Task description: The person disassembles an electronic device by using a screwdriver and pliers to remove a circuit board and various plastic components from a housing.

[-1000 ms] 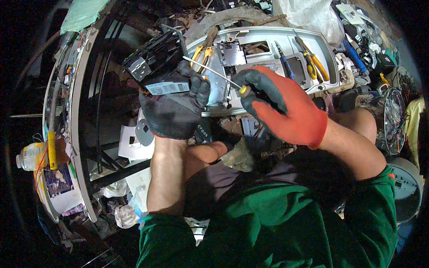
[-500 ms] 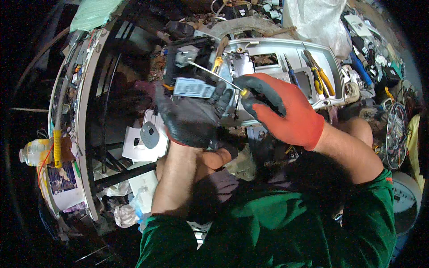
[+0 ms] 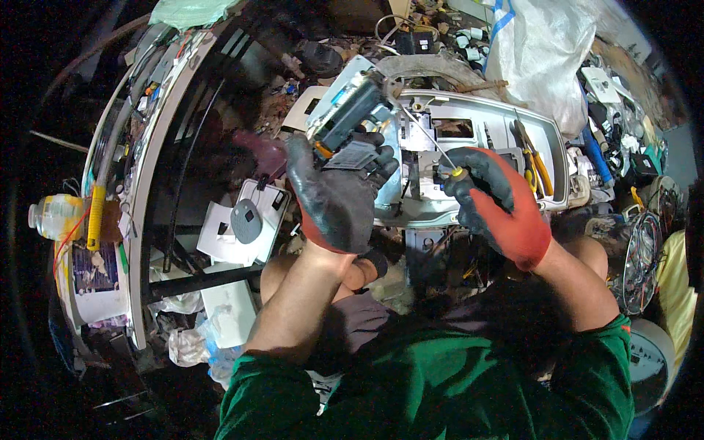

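Grey appliance casing [image 3: 469, 198] lies open across the cluttered bench, pliers [image 3: 534, 158] resting in its far end. Up over its left edge, the left hand [image 3: 339, 194] in a dark glove is clamped around a black electrical module [image 3: 350, 114], lifted clear of the casing. Just beside it, the right hand [image 3: 502, 209], red-and-grey glove, fingers wrapped tight on a thin screwdriver [image 3: 433, 147], shaft angled up-left over the casing's inside.

Red-and-black gloves [image 3: 513, 213], green sleeves [image 3: 469, 381]
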Tool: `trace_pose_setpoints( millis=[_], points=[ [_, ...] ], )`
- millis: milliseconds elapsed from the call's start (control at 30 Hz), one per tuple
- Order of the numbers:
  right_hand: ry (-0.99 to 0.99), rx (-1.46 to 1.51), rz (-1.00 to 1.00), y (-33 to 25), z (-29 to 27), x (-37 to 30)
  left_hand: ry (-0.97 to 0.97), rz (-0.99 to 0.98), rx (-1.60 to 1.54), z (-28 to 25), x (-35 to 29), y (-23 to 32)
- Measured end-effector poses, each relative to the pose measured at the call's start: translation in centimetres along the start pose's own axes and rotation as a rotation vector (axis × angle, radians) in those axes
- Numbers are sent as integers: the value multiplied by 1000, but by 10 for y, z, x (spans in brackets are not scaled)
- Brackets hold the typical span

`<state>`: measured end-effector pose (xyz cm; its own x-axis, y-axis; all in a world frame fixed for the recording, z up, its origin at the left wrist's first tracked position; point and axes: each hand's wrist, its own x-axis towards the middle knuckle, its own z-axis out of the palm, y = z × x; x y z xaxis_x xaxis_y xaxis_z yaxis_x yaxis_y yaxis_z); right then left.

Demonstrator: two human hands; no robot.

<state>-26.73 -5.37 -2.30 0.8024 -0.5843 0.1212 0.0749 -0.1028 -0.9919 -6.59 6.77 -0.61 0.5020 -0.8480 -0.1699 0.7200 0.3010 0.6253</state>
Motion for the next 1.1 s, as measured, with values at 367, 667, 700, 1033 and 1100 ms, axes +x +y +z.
trace_pose_setpoints(
  millis=[367,667,700,1033,1100],
  points=[
    [-31,-42,32,11,-8,7,36,100,178,-3,12,-5],
    [-44,18,92,10,-2,8,20,35,55,-6,9,2],
    [-32,-10,80,8,0,7,43,5,32,-7,9,3],
    [-66,-15,28,3,4,9,-16,-6,19,-19,8,6],
    [-82,-48,-34,4,4,8,-54,-30,-71,-19,8,8]
  ],
)
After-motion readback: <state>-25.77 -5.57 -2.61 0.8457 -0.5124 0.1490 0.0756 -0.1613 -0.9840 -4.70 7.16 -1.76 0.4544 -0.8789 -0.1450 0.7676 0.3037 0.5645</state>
